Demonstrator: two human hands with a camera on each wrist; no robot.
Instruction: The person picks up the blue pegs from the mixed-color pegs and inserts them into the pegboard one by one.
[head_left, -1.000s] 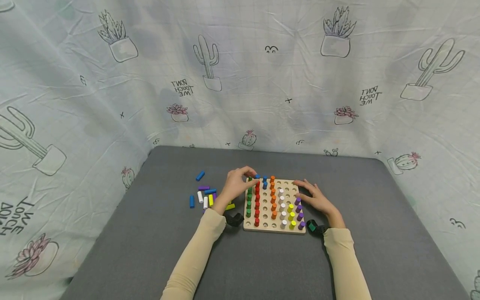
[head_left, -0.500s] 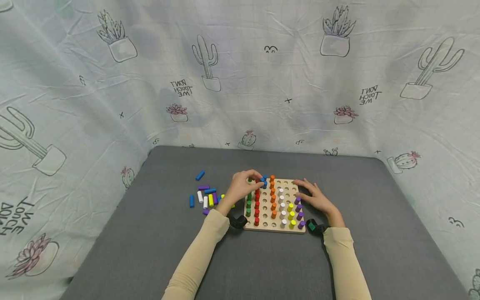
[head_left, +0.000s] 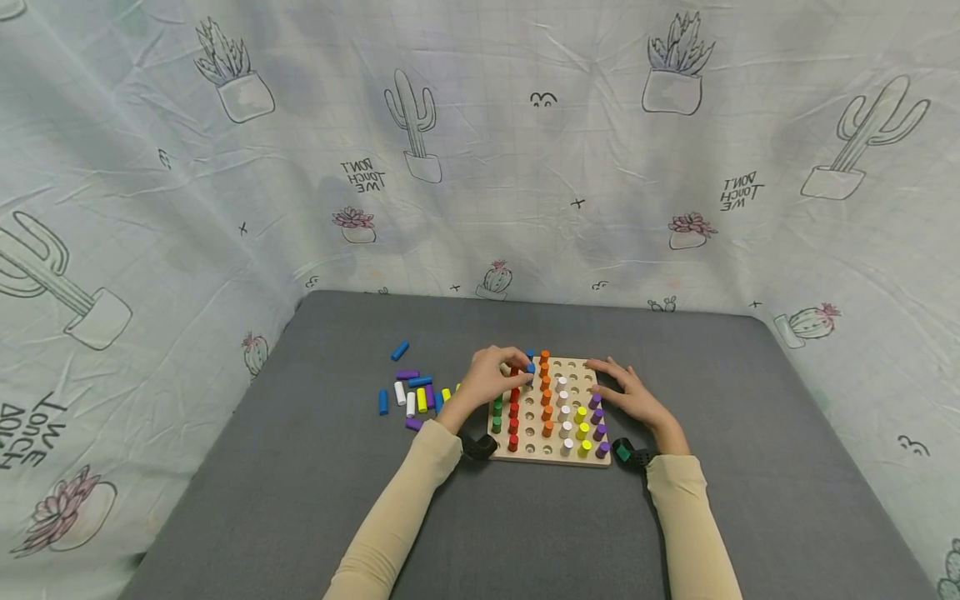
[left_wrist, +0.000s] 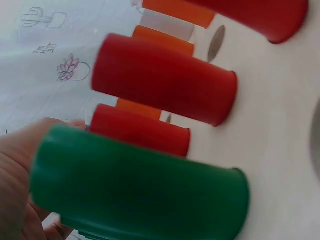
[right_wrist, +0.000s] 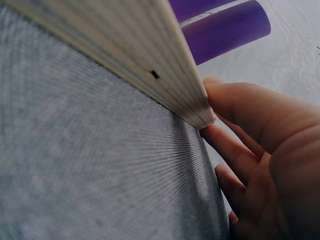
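Observation:
A wooden pegboard (head_left: 519, 457) lies on the grey table, with coloured pegs standing in columns. Over its far left part, my left hand (head_left: 491, 377) pinches a blue peg (head_left: 530, 369) upright at the column between the red and orange pegs. Another blue peg (head_left: 530, 355) stands just behind it. In the left wrist view, a green peg (left_wrist: 140, 185) and a red peg (left_wrist: 165, 80) cover much of that hand. My right hand (head_left: 633, 397) holds the board's right edge near the far corner, thumb and fingers at the rim, beside a purple peg (right_wrist: 227, 32).
Left of the board lie loose pegs, among them a yellow peg (head_left: 422, 401), a white peg (head_left: 400, 393) and a purple peg (head_left: 407, 375). A blue peg (head_left: 400, 351) lies farther back. A patterned curtain (head_left: 480, 150) rises behind the table.
My left hand has moved right and slightly nearer, from above the red column to the blue column, carrying the blue peg. My right hand stays at the board's edge.

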